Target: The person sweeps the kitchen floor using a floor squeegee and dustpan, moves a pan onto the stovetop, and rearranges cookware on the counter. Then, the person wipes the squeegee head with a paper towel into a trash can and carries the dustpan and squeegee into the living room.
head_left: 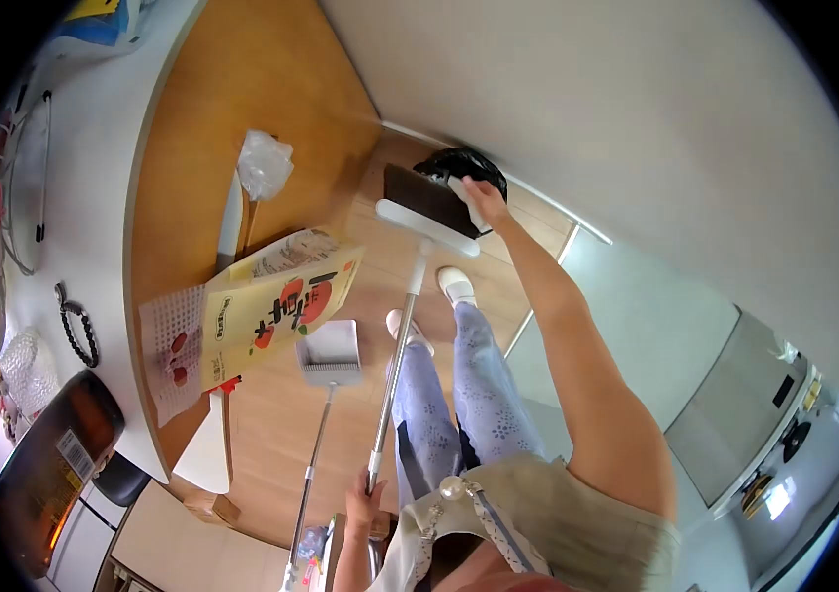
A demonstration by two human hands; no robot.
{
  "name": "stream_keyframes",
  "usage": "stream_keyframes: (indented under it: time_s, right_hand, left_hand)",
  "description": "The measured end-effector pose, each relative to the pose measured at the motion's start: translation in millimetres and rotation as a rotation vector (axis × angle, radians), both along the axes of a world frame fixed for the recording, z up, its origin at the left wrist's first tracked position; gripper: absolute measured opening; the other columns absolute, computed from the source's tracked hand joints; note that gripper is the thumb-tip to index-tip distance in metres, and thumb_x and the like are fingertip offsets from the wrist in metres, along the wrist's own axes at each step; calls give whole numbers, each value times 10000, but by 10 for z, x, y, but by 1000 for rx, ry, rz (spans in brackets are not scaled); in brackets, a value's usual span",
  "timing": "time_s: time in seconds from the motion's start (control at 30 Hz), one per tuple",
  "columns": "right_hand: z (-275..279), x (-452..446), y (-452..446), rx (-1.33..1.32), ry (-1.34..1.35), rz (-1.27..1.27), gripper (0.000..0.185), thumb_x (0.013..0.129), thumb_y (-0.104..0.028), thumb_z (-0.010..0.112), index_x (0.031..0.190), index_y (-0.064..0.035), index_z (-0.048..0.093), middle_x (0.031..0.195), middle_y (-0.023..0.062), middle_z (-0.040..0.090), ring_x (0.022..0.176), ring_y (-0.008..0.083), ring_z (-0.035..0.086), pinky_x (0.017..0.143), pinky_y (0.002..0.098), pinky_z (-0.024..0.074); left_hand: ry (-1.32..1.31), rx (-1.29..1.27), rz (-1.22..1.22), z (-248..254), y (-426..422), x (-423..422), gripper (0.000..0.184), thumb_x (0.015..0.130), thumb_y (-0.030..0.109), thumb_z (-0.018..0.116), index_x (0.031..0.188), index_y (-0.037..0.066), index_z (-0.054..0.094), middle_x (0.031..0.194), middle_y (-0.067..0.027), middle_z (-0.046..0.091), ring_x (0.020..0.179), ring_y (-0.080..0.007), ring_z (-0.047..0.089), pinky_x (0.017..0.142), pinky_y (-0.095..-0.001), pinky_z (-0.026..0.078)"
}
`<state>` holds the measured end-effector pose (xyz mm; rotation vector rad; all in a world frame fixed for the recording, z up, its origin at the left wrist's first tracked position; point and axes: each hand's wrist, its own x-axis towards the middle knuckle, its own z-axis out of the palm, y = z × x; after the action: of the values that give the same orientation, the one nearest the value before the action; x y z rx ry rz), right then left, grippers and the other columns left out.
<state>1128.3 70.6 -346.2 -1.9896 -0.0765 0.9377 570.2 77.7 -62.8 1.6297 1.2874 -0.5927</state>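
A broom (pixel 429 212) with dark bristles and a white head is held up off the floor, bristles turned upward. Around the lower part of its metal pole, my left hand (pixel 362 498) is closed. At the bristle end, my right hand (pixel 487 202) reaches a whitish thing, perhaps tissue, pressed by the bristles; its fingers look closed on it. Just behind that hand sits a black plastic bag (pixel 474 163) against the wall. A grey dustpan (pixel 329 350) with a long handle stands on the floor left of my feet.
On the left, a white desk (pixel 109 207) carries a black bracelet (pixel 77 326) and a dark box (pixel 59 459). A yellow printed bag (pixel 276 306) and a clear plastic bag (pixel 265 166) hang at its wooden side. White wall at right; a small cardboard box (pixel 210 508) lower left.
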Motion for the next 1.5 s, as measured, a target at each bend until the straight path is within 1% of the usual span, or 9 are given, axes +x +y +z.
stream_keyframes:
  time_s: [0.13,0.23,0.3,0.4,0.57,0.83,1.0,1.3,1.5]
  right_hand:
    - [-206,152,-128,121,349,-367,622,739,-527,531,1111,-30,492,1052,124,524,958,215,514,804,293,392]
    - [-574,316,-415,199,-801,716,558,771,-501,503,1121,-66,488,1087,116,501,943,224,524,797,272,401]
    - [-22,255,-223,-6,123,402,452,805,-467,466,992,-67,565,908,169,569,861,292,537,733,292,422]
    - [278,260,-166,-135,-195,640,411,849,-399,410,939,-46,599,823,100,609,798,191,544,726,300,412]
    - [-139,205,-343,169,170,-135,308,832,-197,389,949,-15,608,895,87,612,853,181,541,773,298,401]
    - [-605,316,-710,66,-139,-513,356,778,-299,501,848,32,612,814,167,606,723,241,553,660,363,419]
    - [-356,636,-745,37,-57,-75,287,786,-267,513,858,2,583,768,123,600,684,202,572,569,325,442]
    - [-131,441,-494,386,453,-204,376,848,-341,448,1037,-31,546,955,83,574,862,183,540,754,295,425]
    - [205,432,-506,9,243,316,415,849,-380,437,1079,-49,536,1011,77,558,915,188,518,819,306,389]
  left_hand:
    - [-20,109,-156,122,-86,0,443,717,223,648,1091,68,467,792,-152,558,647,-335,535,536,-394,426]
    - [25,66,-84,176,-88,76,437,722,223,645,1089,64,468,786,-159,560,659,-341,537,552,-387,432]
    - [9,70,-47,166,-114,40,438,727,238,641,1092,69,468,788,-164,562,670,-347,540,556,-391,434]
    - [-6,68,-50,238,-102,106,434,731,250,639,1091,76,470,786,-172,564,678,-352,543,552,-394,434]
    - [-23,70,-97,338,-10,216,432,728,237,643,1093,86,469,754,-167,564,653,-347,549,531,-385,433]
    - [-120,98,-124,355,60,178,466,708,203,662,1118,106,463,721,-153,565,606,-330,555,504,-365,435]
    - [-118,123,-161,611,184,180,455,707,187,663,1110,104,468,699,-143,562,577,-320,554,494,-355,437]
    - [-125,137,-180,482,224,59,435,724,199,645,1103,85,465,748,-164,574,631,-341,567,505,-370,448]
    - [-131,151,-226,417,281,6,432,736,235,630,1105,84,463,756,-171,576,653,-355,563,521,-381,452]
